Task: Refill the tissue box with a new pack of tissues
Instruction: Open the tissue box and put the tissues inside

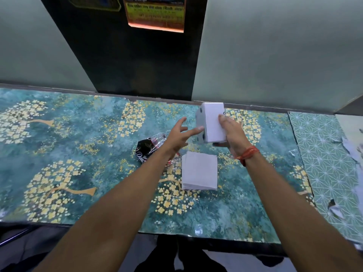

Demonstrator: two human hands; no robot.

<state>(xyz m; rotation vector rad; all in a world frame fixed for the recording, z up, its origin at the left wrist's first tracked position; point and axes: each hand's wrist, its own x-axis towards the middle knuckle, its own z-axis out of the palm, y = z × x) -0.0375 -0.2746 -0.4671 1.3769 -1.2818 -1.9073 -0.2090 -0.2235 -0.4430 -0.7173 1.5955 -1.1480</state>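
Holding the tissue box [213,122] up off the table [78,134], you have it tipped on end in your right hand [232,134], whose fingers and thumb are wrapped round its right side; the box is white, with dark spots on the face turned to the left. Your left hand [179,137] is spread, fingers straight and apart, one fingertip just touching the left face of the box and gripping nothing. Just below the box, flat on the table, lies the stack of white tissues [200,170], bare of its wrapping, and beside that, partly under your left forearm, sits the crumpled black and clear plastic wrapper [149,148]. It looks as though you are about to turn the box to find or open its loading side; which face opens cannot be told from here. Steady the box with the left hand before you shift the right grip, so it does not swing or drop onto the stack. Keep the stack square when you lift it, pinching it across both edges, since loose sheets will fan out. Slide it in flat, folded edges aligned with the slot, without crushing the corners of the box.
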